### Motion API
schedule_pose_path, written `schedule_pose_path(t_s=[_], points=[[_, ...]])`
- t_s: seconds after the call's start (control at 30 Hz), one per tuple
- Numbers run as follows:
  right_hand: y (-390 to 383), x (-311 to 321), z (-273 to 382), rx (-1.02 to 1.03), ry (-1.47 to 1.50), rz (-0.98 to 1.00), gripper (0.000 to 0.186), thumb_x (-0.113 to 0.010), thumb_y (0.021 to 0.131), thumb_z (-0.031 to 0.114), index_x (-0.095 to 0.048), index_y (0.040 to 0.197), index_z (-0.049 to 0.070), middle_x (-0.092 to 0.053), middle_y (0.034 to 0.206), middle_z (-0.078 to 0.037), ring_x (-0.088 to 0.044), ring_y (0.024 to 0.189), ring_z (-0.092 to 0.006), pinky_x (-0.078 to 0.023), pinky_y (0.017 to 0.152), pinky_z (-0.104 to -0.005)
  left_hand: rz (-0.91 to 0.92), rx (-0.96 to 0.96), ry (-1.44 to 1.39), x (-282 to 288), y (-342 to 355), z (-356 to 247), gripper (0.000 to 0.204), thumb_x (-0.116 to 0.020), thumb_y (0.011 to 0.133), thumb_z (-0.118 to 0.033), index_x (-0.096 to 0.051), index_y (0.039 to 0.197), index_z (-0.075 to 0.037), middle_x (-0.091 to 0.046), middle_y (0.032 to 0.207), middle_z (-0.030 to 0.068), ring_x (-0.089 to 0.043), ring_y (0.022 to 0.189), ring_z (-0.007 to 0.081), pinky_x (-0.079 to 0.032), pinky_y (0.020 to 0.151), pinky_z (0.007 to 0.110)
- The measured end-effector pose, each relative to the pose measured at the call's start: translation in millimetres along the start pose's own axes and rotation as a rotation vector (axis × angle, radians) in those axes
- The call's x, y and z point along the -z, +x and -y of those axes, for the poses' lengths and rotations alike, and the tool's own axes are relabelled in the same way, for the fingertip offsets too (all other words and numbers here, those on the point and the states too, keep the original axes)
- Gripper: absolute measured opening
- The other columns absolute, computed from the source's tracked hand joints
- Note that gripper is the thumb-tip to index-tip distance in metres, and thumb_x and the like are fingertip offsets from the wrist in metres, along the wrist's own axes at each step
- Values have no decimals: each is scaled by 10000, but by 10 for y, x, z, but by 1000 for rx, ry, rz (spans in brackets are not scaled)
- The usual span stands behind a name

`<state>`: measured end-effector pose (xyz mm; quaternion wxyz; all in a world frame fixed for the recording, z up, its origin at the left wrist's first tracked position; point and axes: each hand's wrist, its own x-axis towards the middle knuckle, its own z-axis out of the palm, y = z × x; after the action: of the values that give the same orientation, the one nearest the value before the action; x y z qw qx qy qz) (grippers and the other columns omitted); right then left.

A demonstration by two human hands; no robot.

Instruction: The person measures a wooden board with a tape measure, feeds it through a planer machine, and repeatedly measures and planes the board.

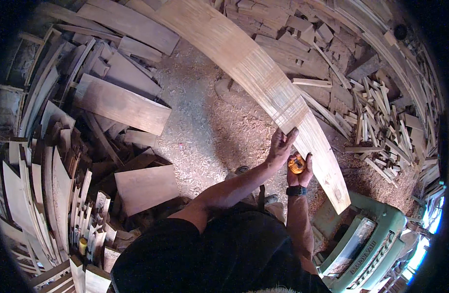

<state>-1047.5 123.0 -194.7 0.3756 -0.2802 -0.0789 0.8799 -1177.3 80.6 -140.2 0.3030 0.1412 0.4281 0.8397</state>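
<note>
Your left hand (281,148), fingers parted at the board (266,78), probably steadies it, grip unclear; your right hand (305,175) has fingers wrapping the tape (297,165).

I see moderate light, palest on the floor (183,117) at centre-left, a soft shadow (230,122) darkening its middle. Blue-white glare (416,259) washes out the lower right rim. My fisheye bows the long board (239,53), and all 4 corners fall black.

Woodworking shop: piled boards (122,105), shavings (187,105)
</note>
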Motion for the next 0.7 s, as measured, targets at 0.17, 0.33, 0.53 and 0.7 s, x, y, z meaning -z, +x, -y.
schedule_pose_path(t_s=[0.17, 0.33, 0.53, 0.7], points=[[7, 96, -72, -54, 65, -59, 354, -592, 968, 283, -539, 1214, 34, -665, 1013, -148, -618, 805, -249, -531, 742, -372, 35, -27, -17, -9, -37, 43, 294, -618, 963, -175, -538, 1199, -19, -643, 1033, 49, -587, 923, 112, -496, 771, 276], [6, 177, -81, -78, 107, -34, 363, -581, 973, 289, -539, 1212, 19, -665, 1014, -145, -618, 810, -243, -526, 755, -362, 24, 74, 92, -14, -63, 42, 306, -643, 951, -199, -542, 1197, -47, -614, 891, -13, -524, 746, 19, -453, 590, 197], [11, 179, -107, -70, 173, -27, 372, -590, 969, 286, -533, 1225, 21, -659, 994, -143, -618, 837, -234, -526, 766, -356, 38, 2, 105, -16, -12, 187, 312, -643, 950, -206, -533, 1190, -40, -608, 867, -18, -520, 684, 23, -443, 535, 204], [-21, 172, -103, -105, 108, 28, 472, -545, 975, 427, -572, 1029, -41, -639, 928, -124, -607, 889, -245, -493, 861, -374, 41, 111, 111, 8, -39, 124, 295, -633, 955, -208, -528, 1168, -33, -616, 920, 16, -567, 766, 63, -489, 617, 234]])
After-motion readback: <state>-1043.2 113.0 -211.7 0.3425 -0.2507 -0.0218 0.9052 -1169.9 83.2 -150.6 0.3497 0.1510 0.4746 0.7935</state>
